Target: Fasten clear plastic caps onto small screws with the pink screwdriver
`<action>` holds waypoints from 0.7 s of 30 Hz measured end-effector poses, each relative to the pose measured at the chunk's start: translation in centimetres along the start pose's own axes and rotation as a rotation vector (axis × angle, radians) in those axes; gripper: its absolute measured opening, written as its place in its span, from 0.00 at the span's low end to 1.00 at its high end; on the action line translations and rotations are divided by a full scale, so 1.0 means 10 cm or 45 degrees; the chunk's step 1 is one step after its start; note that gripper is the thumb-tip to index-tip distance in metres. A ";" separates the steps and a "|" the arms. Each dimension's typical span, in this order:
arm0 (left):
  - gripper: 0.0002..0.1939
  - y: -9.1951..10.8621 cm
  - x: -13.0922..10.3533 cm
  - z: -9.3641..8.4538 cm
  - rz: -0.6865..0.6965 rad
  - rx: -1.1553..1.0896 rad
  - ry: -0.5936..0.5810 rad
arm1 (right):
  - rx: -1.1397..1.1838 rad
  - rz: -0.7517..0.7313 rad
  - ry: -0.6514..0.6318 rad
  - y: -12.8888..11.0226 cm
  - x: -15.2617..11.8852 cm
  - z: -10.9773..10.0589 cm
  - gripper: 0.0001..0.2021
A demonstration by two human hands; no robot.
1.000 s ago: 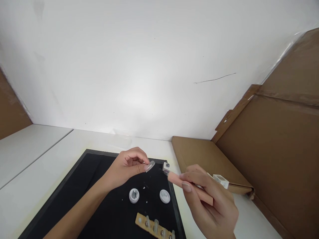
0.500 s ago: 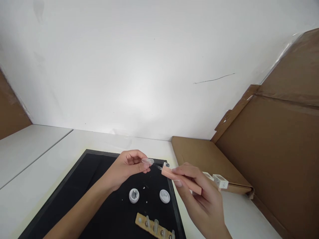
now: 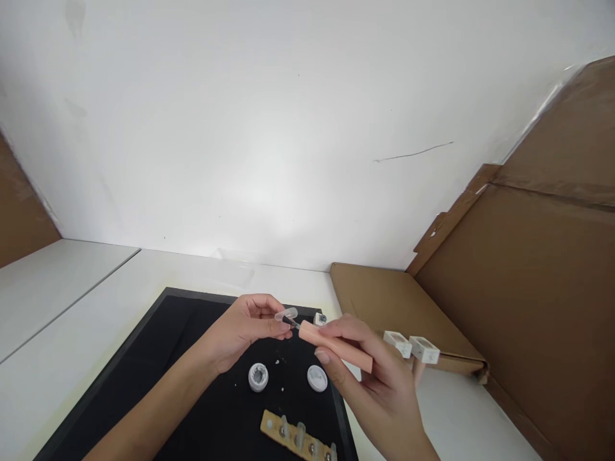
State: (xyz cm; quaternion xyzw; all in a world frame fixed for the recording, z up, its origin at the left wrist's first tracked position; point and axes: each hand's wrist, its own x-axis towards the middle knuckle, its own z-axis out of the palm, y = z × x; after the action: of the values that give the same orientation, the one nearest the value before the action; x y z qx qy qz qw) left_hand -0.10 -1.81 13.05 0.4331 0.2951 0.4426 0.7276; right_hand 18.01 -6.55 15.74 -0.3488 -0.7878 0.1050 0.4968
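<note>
My left hand [image 3: 257, 320] pinches a translucent false nail [image 3: 287, 314] between thumb and fingertips above the dark mat. In my right hand [image 3: 379, 378] is a nail polish brush [image 3: 334, 346] with a thick peach handle; fingers and thumb close round it. The dark brush end is at the false nail's underside, and I cannot tell if it touches. Below the hands, an open white jar [image 3: 258, 377] with grey-white contents stands near its round white lid [image 3: 317, 378]. A yellowish strip [image 3: 271, 426] at the bottom edge carries several translucent false nails on small round holders.
A black mat [image 3: 192, 371] lies on the white table [image 3: 158, 266]. To the right are two white block-shaped pieces [image 3: 425, 350], a flat cardboard box [image 3: 379, 291] and a cardboard wall [image 3: 552, 275]. A small white item [image 3: 319, 318] sits behind the brush.
My right hand has moved left, bringing the brush to the false nail. The nail has tilted slightly in my left hand, which stays nearly in place.
</note>
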 end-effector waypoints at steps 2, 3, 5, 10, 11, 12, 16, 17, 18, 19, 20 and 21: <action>0.11 0.00 0.00 0.01 0.021 0.019 -0.007 | -0.006 -0.006 -0.042 -0.01 -0.01 0.00 0.05; 0.11 0.00 0.00 0.01 0.031 0.032 -0.010 | -0.012 -0.011 -0.062 -0.01 -0.01 0.00 0.05; 0.10 -0.01 0.00 0.02 0.046 0.058 -0.007 | -0.028 -0.019 -0.087 -0.01 -0.02 0.01 0.04; 0.10 -0.01 0.00 0.03 0.051 0.096 0.010 | -0.092 -0.027 -0.104 -0.02 0.00 0.01 0.04; 0.10 0.00 0.00 0.03 0.051 0.098 0.011 | -0.111 -0.044 -0.102 -0.02 0.01 0.01 0.04; 0.10 0.00 0.00 0.03 0.050 0.096 0.012 | -0.133 -0.069 -0.098 -0.03 0.01 0.00 0.04; 0.10 0.00 0.00 0.04 0.036 0.060 0.009 | -0.226 -0.181 -0.111 -0.03 0.01 -0.01 0.06; 0.10 0.00 0.00 0.04 0.030 0.051 0.012 | -0.245 -0.204 -0.116 -0.03 0.01 -0.01 0.06; 0.11 0.00 0.00 0.04 0.024 0.044 0.016 | -0.261 -0.225 -0.123 -0.02 0.00 -0.01 0.06; 0.11 0.00 0.00 0.04 0.019 0.038 0.019 | -0.274 -0.241 -0.124 -0.01 0.00 -0.01 0.07; 0.11 0.00 0.00 0.04 0.012 0.033 0.019 | -0.286 -0.249 -0.126 -0.01 0.00 -0.01 0.07; 0.11 0.01 0.00 0.04 0.006 0.027 0.015 | -0.296 -0.257 -0.125 0.00 0.00 0.00 0.07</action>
State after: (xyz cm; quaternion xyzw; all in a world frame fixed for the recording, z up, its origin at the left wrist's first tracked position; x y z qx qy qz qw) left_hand 0.24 -1.93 13.31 0.4389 0.3033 0.4437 0.7200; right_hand 18.03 -6.57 15.78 -0.3175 -0.8491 -0.0204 0.4218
